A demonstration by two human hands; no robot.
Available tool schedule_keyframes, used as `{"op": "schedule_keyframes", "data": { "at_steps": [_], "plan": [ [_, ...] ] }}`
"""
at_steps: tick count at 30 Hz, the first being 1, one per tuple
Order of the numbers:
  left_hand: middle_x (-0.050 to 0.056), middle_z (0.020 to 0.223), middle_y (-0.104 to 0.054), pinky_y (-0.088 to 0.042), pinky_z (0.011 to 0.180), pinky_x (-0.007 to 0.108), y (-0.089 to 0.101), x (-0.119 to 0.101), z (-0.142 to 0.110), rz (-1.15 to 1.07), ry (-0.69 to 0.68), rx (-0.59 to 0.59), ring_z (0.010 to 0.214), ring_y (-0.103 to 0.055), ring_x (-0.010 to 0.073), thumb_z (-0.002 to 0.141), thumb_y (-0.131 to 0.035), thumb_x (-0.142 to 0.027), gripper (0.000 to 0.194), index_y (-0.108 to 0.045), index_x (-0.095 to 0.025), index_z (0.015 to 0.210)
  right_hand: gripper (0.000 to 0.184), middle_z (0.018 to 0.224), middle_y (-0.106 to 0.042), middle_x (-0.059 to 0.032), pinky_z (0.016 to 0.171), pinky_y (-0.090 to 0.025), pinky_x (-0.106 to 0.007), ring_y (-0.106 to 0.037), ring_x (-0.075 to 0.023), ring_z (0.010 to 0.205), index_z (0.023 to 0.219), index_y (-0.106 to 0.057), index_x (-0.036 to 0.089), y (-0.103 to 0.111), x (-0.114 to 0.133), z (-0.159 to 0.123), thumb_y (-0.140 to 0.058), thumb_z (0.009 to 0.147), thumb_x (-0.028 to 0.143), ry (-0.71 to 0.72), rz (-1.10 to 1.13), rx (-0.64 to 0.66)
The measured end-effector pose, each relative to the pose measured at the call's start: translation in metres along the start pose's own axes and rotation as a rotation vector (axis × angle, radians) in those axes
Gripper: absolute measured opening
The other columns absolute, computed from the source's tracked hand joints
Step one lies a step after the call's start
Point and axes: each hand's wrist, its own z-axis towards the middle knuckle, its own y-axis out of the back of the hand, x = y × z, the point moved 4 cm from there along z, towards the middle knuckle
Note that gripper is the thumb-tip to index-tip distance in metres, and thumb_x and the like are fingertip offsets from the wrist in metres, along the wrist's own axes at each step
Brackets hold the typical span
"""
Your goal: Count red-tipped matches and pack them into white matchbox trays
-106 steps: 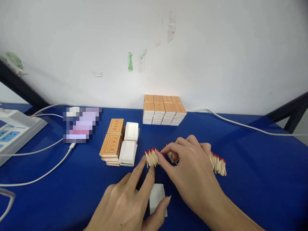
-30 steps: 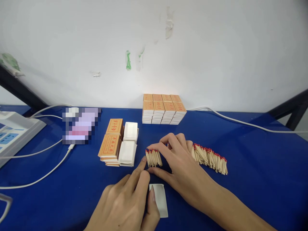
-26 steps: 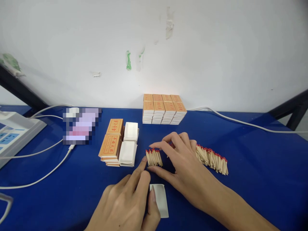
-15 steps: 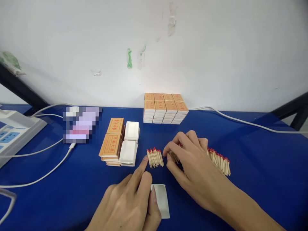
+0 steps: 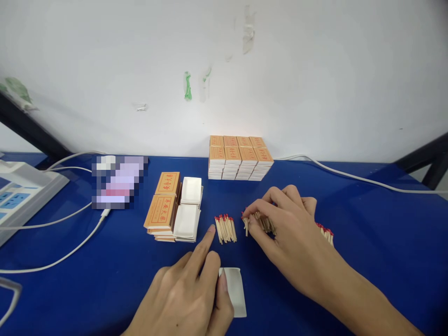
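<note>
My left hand stretches its index finger to the left side of a small row of red-tipped matches. Its thumb and bent middle finger are at the left edge of an open white matchbox tray, which they appear to grip. My right hand curls over a longer row of matches, hiding its middle. Thumb and index finger close on some matches at the row's left end, where one match stands out below the fingertips. A gap of blue table separates the two groups.
Stacked orange matchboxes stand beside stacked white trays on the left. A larger block of matchboxes sits against the wall. A pixelated phone-like device, white cables and a power strip lie farther left.
My right hand has shifted a little to the right, away from the small group, and the gap between the groups is wider. My left hand has hardly moved.
</note>
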Motion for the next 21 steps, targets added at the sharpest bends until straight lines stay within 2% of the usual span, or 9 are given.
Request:
{"op": "schedule_keyframes", "data": {
  "at_steps": [5, 10, 16, 21],
  "plan": [
    [0.025, 0.138, -0.077, -0.075, 0.064, 0.04, 0.0, 0.001, 0.0, 0.008, -0.003, -0.019, 0.089, -0.087, 0.0294, 0.101, -0.046, -0.012, 0.021, -0.062, -0.021, 0.089, 0.011, 0.095, -0.065, -0.0046, 0.084, -0.032, -0.047, -0.053, -0.027, 0.097, 0.089, -0.073, 0.026, 0.007, -0.006, 0.0, -0.072, 0.1, 0.026, -0.004, -0.051, -0.07],
    [0.026, 0.138, -0.076, -0.075, 0.064, 0.04, -0.001, 0.0, -0.001, 0.02, -0.011, -0.014, 0.087, -0.087, 0.0296, 0.101, -0.047, -0.012, 0.022, -0.062, -0.02, 0.086, 0.022, 0.087, -0.063, -0.005, 0.081, -0.03, -0.046, -0.051, -0.0264, 0.09, 0.08, -0.067, 0.024, 0.004, 0.003, -0.004, -0.072, 0.101, 0.028, 0.032, -0.16, -0.119],
    [0.029, 0.144, -0.072, -0.075, 0.069, 0.042, 0.0, 0.0, -0.002, 0.024, -0.016, -0.01, 0.085, -0.086, 0.0282, 0.102, -0.047, -0.012, 0.022, -0.063, -0.02, 0.088, 0.037, 0.079, -0.059, -0.0074, 0.078, -0.028, -0.046, -0.05, -0.0291, 0.088, 0.074, -0.063, 0.024, -0.005, 0.014, -0.003, -0.066, 0.107, 0.042, -0.015, -0.332, -0.188],
    [0.029, 0.142, -0.073, -0.075, 0.065, 0.041, 0.001, -0.001, -0.001, 0.038, -0.022, -0.022, 0.083, -0.086, 0.0285, 0.102, -0.046, -0.014, 0.023, -0.062, -0.02, 0.086, 0.036, 0.078, -0.06, -0.0087, 0.078, -0.028, -0.046, -0.051, -0.0298, 0.089, 0.072, -0.062, 0.024, -0.007, 0.018, -0.001, -0.065, 0.105, 0.038, -0.044, -0.399, -0.19]
  ]
}}
